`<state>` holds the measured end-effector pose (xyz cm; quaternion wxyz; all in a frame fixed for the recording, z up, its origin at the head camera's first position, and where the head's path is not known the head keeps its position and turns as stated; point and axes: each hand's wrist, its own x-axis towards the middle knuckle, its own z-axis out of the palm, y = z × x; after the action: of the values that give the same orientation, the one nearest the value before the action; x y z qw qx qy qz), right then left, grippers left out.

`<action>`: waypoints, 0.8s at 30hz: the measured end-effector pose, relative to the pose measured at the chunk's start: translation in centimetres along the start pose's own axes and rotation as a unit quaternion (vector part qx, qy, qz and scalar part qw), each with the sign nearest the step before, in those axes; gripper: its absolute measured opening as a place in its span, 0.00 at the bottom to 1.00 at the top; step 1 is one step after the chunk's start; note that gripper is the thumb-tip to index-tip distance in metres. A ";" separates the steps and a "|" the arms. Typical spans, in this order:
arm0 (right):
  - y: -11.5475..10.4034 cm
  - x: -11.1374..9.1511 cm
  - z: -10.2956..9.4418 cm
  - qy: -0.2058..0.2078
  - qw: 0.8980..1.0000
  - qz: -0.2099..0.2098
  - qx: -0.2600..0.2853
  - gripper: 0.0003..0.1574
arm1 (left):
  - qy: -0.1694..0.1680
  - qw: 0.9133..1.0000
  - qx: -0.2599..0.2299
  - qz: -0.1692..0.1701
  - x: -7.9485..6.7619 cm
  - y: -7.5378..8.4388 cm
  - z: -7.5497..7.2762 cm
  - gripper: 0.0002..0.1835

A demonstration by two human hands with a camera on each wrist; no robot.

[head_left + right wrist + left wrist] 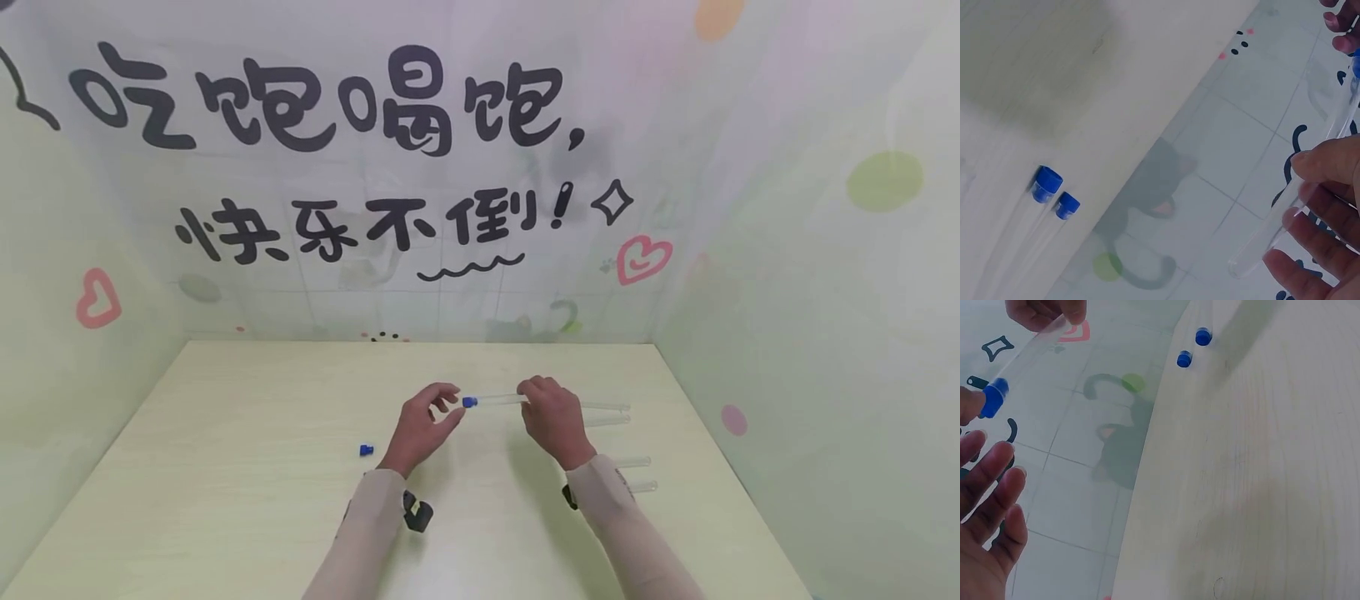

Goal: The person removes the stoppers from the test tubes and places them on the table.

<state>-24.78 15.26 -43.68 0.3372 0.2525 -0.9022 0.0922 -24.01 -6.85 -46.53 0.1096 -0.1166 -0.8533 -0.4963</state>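
My right hand (552,417) grips a clear test tube (1260,240) around its middle, raised above the table. A blue cap (469,402) sits on the tube's left end. Beside that cap is my left hand (423,425), its thumb right at the cap and its fingers spread loosely apart, as the left wrist view shows. In the right wrist view, two more tubes with blue caps (1047,180) lie on the table side by side. A loose blue cap (366,450) rests on the table left of my left wrist.
Several clear tubes (637,461) lie on the right side of the pale wooden table (247,500), partly hidden by my right hand and forearm. Printed wall sheeting (375,308) stands along the table's back and both sides. A black band piece (417,511) sticks out from my left wrist.
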 end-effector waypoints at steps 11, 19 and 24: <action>-1.2 0.0 0.5 0.000 1.000 -0.010 -0.001 0.15 | 0.020 0.999 0.007 0.034 -0.2 -0.1 0.3 0.12; -1.2 -0.3 0.9 -0.019 1.000 -0.007 -0.010 0.15 | 0.013 1.000 0.010 0.019 -0.2 -0.3 0.4 0.09; -1.3 -1.0 1.4 -0.046 0.999 -0.005 -0.015 0.14 | 0.001 1.000 0.013 -0.008 -0.5 -0.7 0.8 0.09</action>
<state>-24.22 14.12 -45.38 0.2995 0.2555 -0.9169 0.0655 -23.82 -6.53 -47.59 0.1080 -0.1074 -0.8603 -0.4866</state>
